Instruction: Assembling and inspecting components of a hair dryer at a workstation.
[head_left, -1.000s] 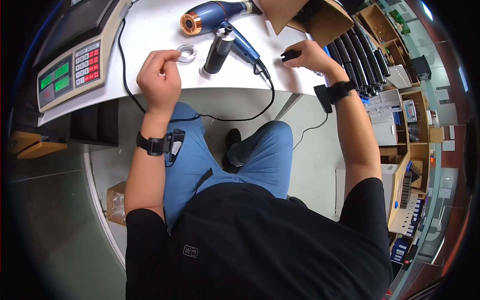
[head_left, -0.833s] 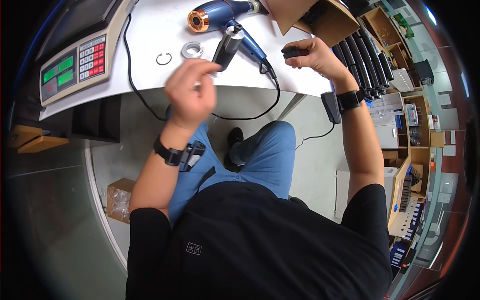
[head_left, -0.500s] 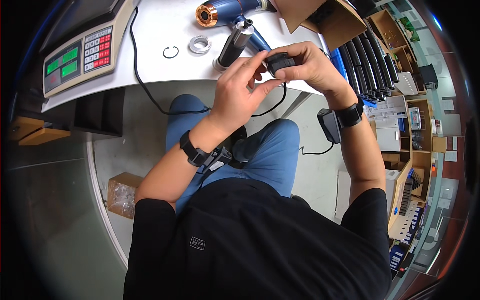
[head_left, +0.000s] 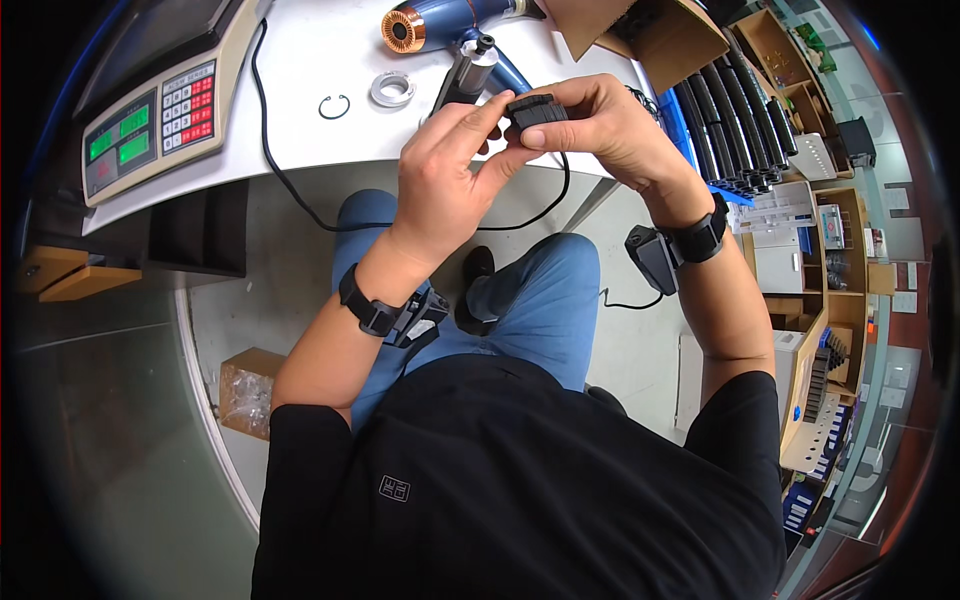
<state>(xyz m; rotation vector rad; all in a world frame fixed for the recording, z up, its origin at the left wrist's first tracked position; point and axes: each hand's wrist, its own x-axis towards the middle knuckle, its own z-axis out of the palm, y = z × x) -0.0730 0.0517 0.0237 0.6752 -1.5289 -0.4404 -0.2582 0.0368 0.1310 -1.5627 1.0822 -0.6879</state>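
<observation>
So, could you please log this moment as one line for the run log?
left hand: holds small black part | right hand: holds same part | on white table: blue hair dryer, snap ring, scale

Small black part (head_left: 537, 108) mostly covered by fingers (head_left: 560, 135) of both hands, shape unclear. Blue hair dryer (head_left: 440, 20) cut off by top edge. Cardboard box (head_left: 640, 30) likewise cropped. Shelf items at far right too small to identify.

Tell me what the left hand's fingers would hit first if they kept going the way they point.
The small black part held by the right hand; the left hand already touches it, though depth is uncertain.
</observation>
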